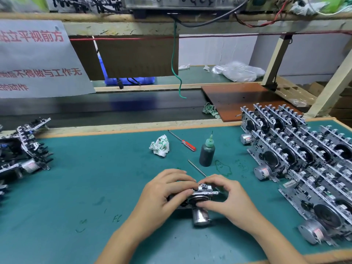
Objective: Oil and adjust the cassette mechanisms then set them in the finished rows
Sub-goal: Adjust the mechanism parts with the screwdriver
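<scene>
I see my left hand and right hand both curled around one cassette mechanism, gripping it just above the green counter. A thin metal rod runs out from under my right fingers. Just beyond the mechanism stands the oil bottle; right of the bottle sit the finished rows, left of it a red-handled screwdriver and crumpled cloth.

I have just one view, from the camera on the person's head, looking forward and down over the green mat. It sits close above the left hand and right hand, low in the middle of the picture. Its wide lens bends the shelf overhead and takes in both ends of the bench.
</scene>
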The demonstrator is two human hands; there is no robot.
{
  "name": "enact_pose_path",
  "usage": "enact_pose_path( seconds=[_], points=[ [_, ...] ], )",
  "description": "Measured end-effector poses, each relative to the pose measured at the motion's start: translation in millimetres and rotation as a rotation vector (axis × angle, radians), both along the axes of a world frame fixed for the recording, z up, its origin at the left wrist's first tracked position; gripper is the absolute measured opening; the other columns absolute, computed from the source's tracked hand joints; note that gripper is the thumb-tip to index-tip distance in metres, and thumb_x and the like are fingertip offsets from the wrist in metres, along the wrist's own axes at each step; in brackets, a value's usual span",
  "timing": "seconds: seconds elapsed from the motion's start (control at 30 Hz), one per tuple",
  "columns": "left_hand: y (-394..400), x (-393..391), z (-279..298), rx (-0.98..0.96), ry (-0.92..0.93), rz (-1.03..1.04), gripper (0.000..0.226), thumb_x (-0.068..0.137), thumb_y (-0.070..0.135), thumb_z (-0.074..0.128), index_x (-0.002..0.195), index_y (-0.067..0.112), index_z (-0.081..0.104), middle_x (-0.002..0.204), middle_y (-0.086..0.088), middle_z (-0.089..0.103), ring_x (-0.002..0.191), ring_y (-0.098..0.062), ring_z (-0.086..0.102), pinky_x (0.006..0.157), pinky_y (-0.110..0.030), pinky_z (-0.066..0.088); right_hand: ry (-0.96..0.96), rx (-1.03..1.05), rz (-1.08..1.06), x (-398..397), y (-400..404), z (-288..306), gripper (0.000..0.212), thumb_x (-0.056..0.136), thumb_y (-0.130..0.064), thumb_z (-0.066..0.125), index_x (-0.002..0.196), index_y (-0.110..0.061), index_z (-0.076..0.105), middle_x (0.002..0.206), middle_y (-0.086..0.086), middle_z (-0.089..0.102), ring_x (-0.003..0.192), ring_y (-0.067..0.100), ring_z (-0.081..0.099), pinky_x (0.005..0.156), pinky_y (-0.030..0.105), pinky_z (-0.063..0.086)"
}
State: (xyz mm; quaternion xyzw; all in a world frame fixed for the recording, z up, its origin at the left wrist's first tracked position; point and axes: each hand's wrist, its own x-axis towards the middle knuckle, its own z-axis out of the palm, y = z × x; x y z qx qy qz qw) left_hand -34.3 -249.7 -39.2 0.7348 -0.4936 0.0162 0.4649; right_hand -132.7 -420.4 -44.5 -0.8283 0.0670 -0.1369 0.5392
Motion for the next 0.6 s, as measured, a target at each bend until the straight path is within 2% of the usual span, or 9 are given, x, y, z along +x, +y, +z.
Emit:
enact_pose_path(
  seconds=[0.1, 0.2, 0.3, 0.37, 0.43, 0.5, 0.53, 0.6],
  points=[
    [0, 0, -1, 0.005, 0.008, -0.002, 0.023, 0.091, 0.035, 0.051, 0.101, 0.029, 0.071, 0.109, 0.023, 0.064, 0.116, 0.0, 0.05, 0.097, -0.018, 0.04, -0.023, 0.037, 0.013, -2, 1, -1, 0.028, 0.061, -0.024, 0.08, 0.087, -0.03, 0.07, 0.091, -0.008, 0.067, 0.09, 0.014, 0.062, 0.088, 0.034, 0.047],
    [2, -1, -3, -0.002, 0.007, 0.016, 0.023, 0.092, 0.035, 0.051, 0.102, 0.032, 0.071, 0.11, 0.023, 0.065, 0.118, -0.001, 0.049, 0.098, -0.017, 0.038, -0.033, -0.015, 0.035, -4, 3, 1, 0.029, 0.065, -0.027, 0.078, 0.091, -0.029, 0.067, 0.094, -0.011, 0.064, 0.095, 0.015, 0.059, 0.089, 0.035, 0.045],
    [1, 0, -2, 0.014, 0.015, 0.032, 0.026, 0.091, 0.038, 0.05, 0.099, 0.031, 0.074, 0.108, 0.023, 0.066, 0.118, -0.002, 0.049, 0.098, -0.019, 0.039, -0.005, -0.313, -0.021, -9, 2, -2, 0.041, 0.067, -0.051, 0.068, 0.105, -0.038, 0.06, 0.103, -0.021, 0.06, 0.105, 0.004, 0.053, 0.091, 0.023, 0.041],
    [-1, 1, -1, 0.025, 0.013, 0.039, 0.028, 0.091, 0.039, 0.049, 0.098, 0.029, 0.075, 0.107, 0.023, 0.066, 0.118, -0.003, 0.05, 0.098, -0.021, 0.04, -0.026, -0.49, -0.143, -18, 0, -5, 0.046, 0.069, -0.061, 0.059, 0.11, -0.04, 0.058, 0.103, -0.026, 0.057, 0.102, -0.004, 0.05, 0.088, 0.015, 0.038],
    [-1, 1, -1, 0.019, 0.011, 0.042, 0.028, 0.091, 0.039, 0.05, 0.097, 0.028, 0.075, 0.106, 0.022, 0.066, 0.117, -0.003, 0.05, 0.097, -0.02, 0.04, -0.087, -0.549, -0.204, -25, 3, -9, 0.041, 0.072, -0.059, 0.055, 0.101, -0.032, 0.065, 0.097, -0.023, 0.059, 0.094, -0.002, 0.05, 0.081, 0.017, 0.039],
    [0, -1, -1, 0.01, 0.007, 0.049, 0.027, 0.091, 0.039, 0.051, 0.097, 0.028, 0.075, 0.106, 0.021, 0.066, 0.115, -0.002, 0.051, 0.096, -0.018, 0.04, -0.14, -0.699, -0.222, -27, 6, -12, 0.037, 0.073, -0.055, 0.055, 0.081, -0.021, 0.067, 0.082, -0.015, 0.06, 0.082, 0.004, 0.048, 0.071, 0.019, 0.038],
    [0, -1, -2, 0.009, 0.005, 0.051, 0.027, 0.091, 0.038, 0.051, 0.097, 0.028, 0.075, 0.105, 0.021, 0.066, 0.114, -0.002, 0.051, 0.096, -0.018, 0.04, -0.156, -0.753, -0.235, -28, 7, -14, 0.036, 0.072, -0.054, 0.055, 0.073, -0.019, 0.065, 0.076, -0.012, 0.058, 0.077, 0.005, 0.046, 0.067, 0.018, 0.035],
    [0, -1, -2, 0.006, 0.005, 0.05, 0.026, 0.091, 0.038, 0.051, 0.097, 0.029, 0.075, 0.105, 0.021, 0.066, 0.114, -0.002, 0.052, 0.096, -0.018, 0.04, -0.153, -0.775, -0.237, -29, 6, -13, 0.036, 0.073, -0.054, 0.055, 0.071, -0.019, 0.064, 0.073, -0.012, 0.057, 0.074, 0.004, 0.044, 0.065, 0.017, 0.032]
  ],
)
